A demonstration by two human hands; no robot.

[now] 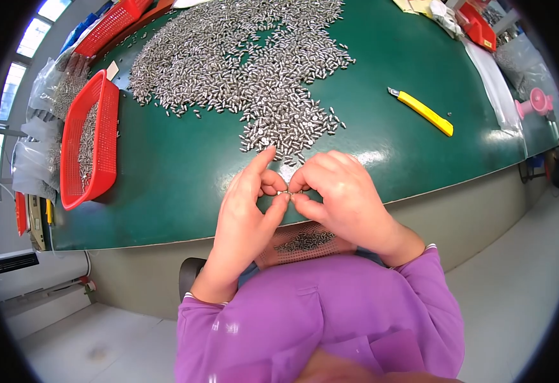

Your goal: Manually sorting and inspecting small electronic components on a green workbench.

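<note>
My left hand [247, 204] and my right hand [340, 191] meet fingertip to fingertip over the near edge of the green table [171, 172]. Between the thumbs and forefingers both hands pinch one small silver metal piece [288, 191]. A wide heap of the same small metal pieces [247, 57] lies on the table just beyond my fingers. Below my hands, on my lap, a pink perforated tray [302, 242] holds several of these pieces. Purple sleeves cover both forearms.
A red basket [91, 137] with metal pieces stands at the left. Another red basket [110, 25] and clear bags [50, 83] lie behind it. A yellow utility knife [423, 110] rests at the right. A red tray [480, 25] and a pink object [535, 102] sit far right.
</note>
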